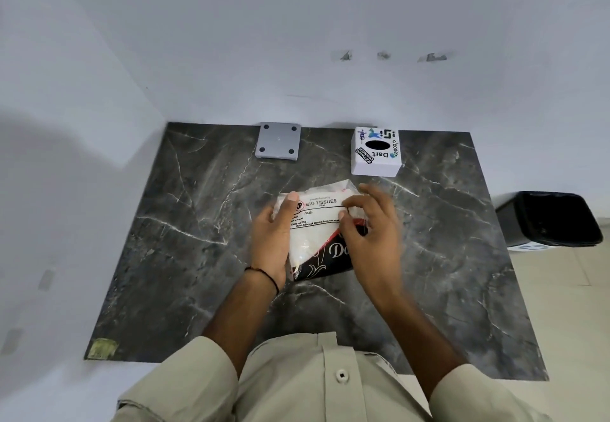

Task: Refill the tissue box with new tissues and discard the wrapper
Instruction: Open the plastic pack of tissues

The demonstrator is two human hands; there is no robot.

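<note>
A plastic pack of tissues (317, 226), clear with a white "BIG TISSUES" label and a black and red printed end, is held over the middle of the dark marble table (171, 256). My left hand (275, 240) grips its left side, thumb on top. My right hand (369, 233) pinches the wrapper at its right side, fingers curled. The white tissue box (376, 154), covered in stickers and with a dark oval opening on top, stands at the far right of the table, apart from both hands.
A grey square plate (279, 140) with four dark dots lies at the table's far edge by the wall. A black bin (549, 220) stands on the floor to the right of the table. White walls close off the left and far sides.
</note>
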